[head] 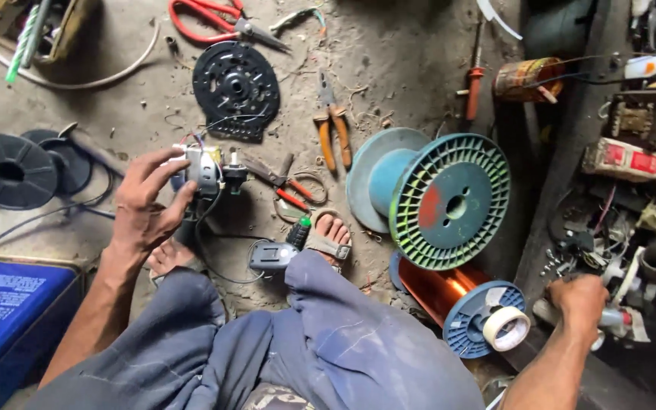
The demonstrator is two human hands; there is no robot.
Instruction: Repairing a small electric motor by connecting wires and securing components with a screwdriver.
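— So, closest to us, our knees in blue cloth fill the bottom of the view, and our right hand (580,300) reaches to the shelf at the right, fist closed around a pale tube-like object (618,319); what it is we cannot tell.

— And just left of that hand?

— We see a roll of white tape (506,328) lying on the blue end of a spool of copper wire (449,292).

— Where is our left hand (144,205)?

— We hold it above the floor, in front of our left foot, its fingers clamped on a small grey motor (208,171) with thin wires coming off it.

— Further out?

— We find a big green empty reel (449,201) on its side, orange pliers (332,129) beyond it, then a black round plate (235,89), and red scissors (214,20) farthest away.
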